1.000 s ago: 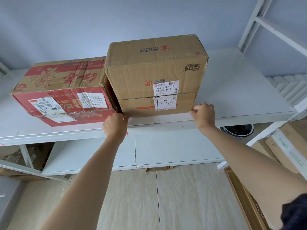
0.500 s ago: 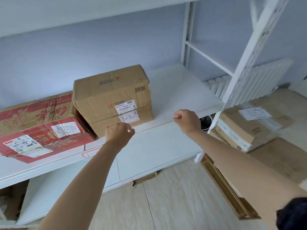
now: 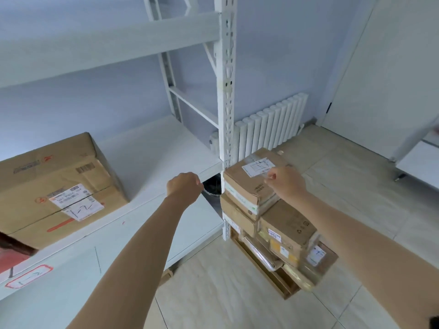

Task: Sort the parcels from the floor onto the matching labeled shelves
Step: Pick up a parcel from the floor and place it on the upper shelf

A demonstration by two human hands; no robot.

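Note:
A brown cardboard parcel [image 3: 57, 181] marked "1-2" rests on the white shelf [image 3: 152, 148] at the left, with a red parcel [image 3: 9, 255] beside it at the frame's edge. A red-outlined label [image 3: 28, 276] is stuck on the shelf's front edge. My left hand [image 3: 184, 186] hovers in front of the shelf edge, fingers curled, holding nothing. My right hand [image 3: 286, 182] hangs just above the top parcel [image 3: 251, 176] of a stack of parcels [image 3: 282, 231] on the floor, fingers loosely curled and empty.
A white perforated shelf post [image 3: 226, 91] stands between the shelf and the stack. A white radiator [image 3: 270, 124] lines the wall behind. A lower shelf [image 3: 71, 281] sits under the first. Pale tiled floor [image 3: 213, 293] lies below. A dark round object [image 3: 212, 186] sits under the shelf.
Both hands have left the "1-2" parcel and swung right. The view turned right too, bringing the floor stack under my right hand.

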